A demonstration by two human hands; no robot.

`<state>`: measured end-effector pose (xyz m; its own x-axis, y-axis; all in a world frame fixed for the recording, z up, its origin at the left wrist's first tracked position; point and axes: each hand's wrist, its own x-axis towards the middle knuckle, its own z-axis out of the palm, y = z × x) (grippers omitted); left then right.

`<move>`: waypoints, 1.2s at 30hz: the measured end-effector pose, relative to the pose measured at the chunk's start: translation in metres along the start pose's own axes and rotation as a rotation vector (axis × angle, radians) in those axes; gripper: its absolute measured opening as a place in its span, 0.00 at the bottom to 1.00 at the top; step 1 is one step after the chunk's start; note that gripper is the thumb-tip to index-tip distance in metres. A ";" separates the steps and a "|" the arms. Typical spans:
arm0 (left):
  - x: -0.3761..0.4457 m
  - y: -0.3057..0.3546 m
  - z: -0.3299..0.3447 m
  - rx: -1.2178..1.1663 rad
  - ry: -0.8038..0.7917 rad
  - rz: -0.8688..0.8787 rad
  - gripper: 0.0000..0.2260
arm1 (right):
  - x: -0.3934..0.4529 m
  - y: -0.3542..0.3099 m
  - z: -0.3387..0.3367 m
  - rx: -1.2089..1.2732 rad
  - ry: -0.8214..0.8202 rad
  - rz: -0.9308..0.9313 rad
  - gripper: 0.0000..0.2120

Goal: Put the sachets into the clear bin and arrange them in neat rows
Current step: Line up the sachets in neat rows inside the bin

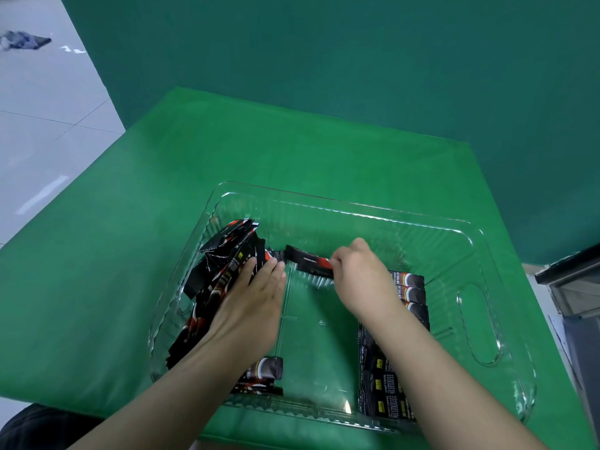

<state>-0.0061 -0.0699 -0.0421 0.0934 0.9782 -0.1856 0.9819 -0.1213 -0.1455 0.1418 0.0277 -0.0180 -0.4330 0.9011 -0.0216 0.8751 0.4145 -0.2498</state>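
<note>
A clear plastic bin (480, 319) sits on the green table. Inside it, at the left, a loose heap of black-and-red sachets (217, 271) leans on the wall. My left hand (250, 303) lies flat on that heap with straight fingers. My right hand (360, 280) pinches one black-and-red sachet (308, 263) by its end, holding it level above the bin floor near the far middle. A tidy row of sachets (389, 378) lies along the right side, partly hidden under my right forearm. A few more sachets (263, 376) lie at the near left.
The green cloth covers the table (130, 254) and a green backdrop rises behind it. Grey tiled floor (39, 118) shows at the left, with a dark rag lying far off. A dark frame edge (571, 271) stands at the right of the table.
</note>
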 end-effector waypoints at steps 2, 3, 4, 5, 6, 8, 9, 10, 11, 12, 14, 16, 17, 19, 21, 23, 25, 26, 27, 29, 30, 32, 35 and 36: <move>0.000 0.000 0.000 0.002 -0.004 -0.002 0.29 | -0.005 0.003 -0.005 -0.060 -0.065 0.027 0.09; 0.000 0.000 0.000 0.003 -0.006 -0.003 0.29 | -0.007 0.002 -0.007 -0.085 -0.099 0.036 0.09; 0.000 -0.001 0.000 0.006 -0.008 -0.002 0.29 | -0.009 0.001 -0.008 -0.099 -0.122 0.042 0.10; -0.001 -0.001 -0.001 0.010 -0.009 -0.002 0.29 | -0.012 -0.001 -0.009 -0.105 -0.126 0.045 0.10; -0.001 -0.001 -0.001 0.015 -0.011 -0.001 0.28 | -0.014 -0.003 -0.009 -0.107 -0.111 0.041 0.10; 0.000 -0.002 -0.001 0.027 -0.016 0.000 0.28 | -0.022 -0.008 -0.009 -0.073 -0.069 0.004 0.11; 0.000 -0.002 -0.001 0.034 -0.020 0.002 0.28 | -0.027 -0.011 -0.009 -0.031 -0.079 -0.036 0.11; 0.001 -0.002 -0.002 0.045 -0.021 0.006 0.28 | -0.033 -0.015 -0.008 0.021 -0.131 -0.084 0.10; 0.002 -0.002 -0.001 0.055 -0.023 0.011 0.28 | -0.040 -0.020 -0.006 0.074 -0.218 -0.139 0.09; 0.002 -0.002 -0.001 0.061 -0.029 0.013 0.28 | -0.046 -0.025 -0.002 0.115 -0.333 -0.189 0.09; 0.002 -0.003 0.000 0.075 -0.033 0.020 0.29 | -0.058 -0.036 0.006 0.170 -0.540 -0.259 0.14; 0.002 -0.003 0.001 0.087 -0.049 0.031 0.32 | -0.065 -0.043 0.014 0.214 -0.646 -0.273 0.20; 0.002 -0.004 0.001 0.089 -0.058 0.035 0.31 | -0.067 -0.046 0.016 0.218 -0.665 -0.277 0.23; 0.001 -0.004 0.000 0.082 -0.049 0.037 0.28 | -0.069 -0.049 0.019 0.214 -0.676 -0.277 0.24; 0.000 -0.004 0.000 0.067 -0.029 0.036 0.27 | -0.068 -0.049 0.019 0.228 -0.677 -0.266 0.22; 0.000 -0.004 0.001 0.060 -0.017 0.037 0.27 | -0.067 -0.050 0.019 0.241 -0.692 -0.261 0.20; 0.001 -0.005 0.004 0.059 -0.008 0.039 0.27 | -0.066 -0.052 0.019 0.262 -0.695 -0.265 0.17; 0.002 -0.005 0.006 0.060 0.000 0.041 0.27 | -0.066 -0.053 0.019 0.270 -0.701 -0.267 0.16; 0.003 -0.005 0.007 0.065 0.009 0.046 0.29 | -0.065 -0.053 0.020 0.276 -0.711 -0.268 0.16; 0.004 -0.005 0.008 0.075 -0.001 0.064 0.34 | -0.065 -0.053 0.020 0.284 -0.754 -0.243 0.20; 0.004 -0.005 0.008 0.076 -0.006 0.071 0.35 | -0.065 -0.053 0.020 0.295 -0.777 -0.224 0.21; 0.005 -0.005 0.007 0.064 0.001 0.074 0.39 | -0.064 -0.053 0.022 0.300 -0.778 -0.217 0.23; 0.006 -0.005 0.010 0.078 0.003 0.074 0.41 | -0.064 -0.055 0.024 0.264 -0.773 -0.229 0.22; 0.006 -0.006 0.009 0.067 0.030 0.075 0.40 | -0.064 -0.057 0.024 0.256 -0.784 -0.235 0.21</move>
<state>-0.0133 -0.0650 -0.0511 0.1719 0.9704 -0.1696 0.9588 -0.2043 -0.1971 0.1150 -0.0564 -0.0254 -0.7038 0.4082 -0.5814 0.7091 0.4527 -0.5405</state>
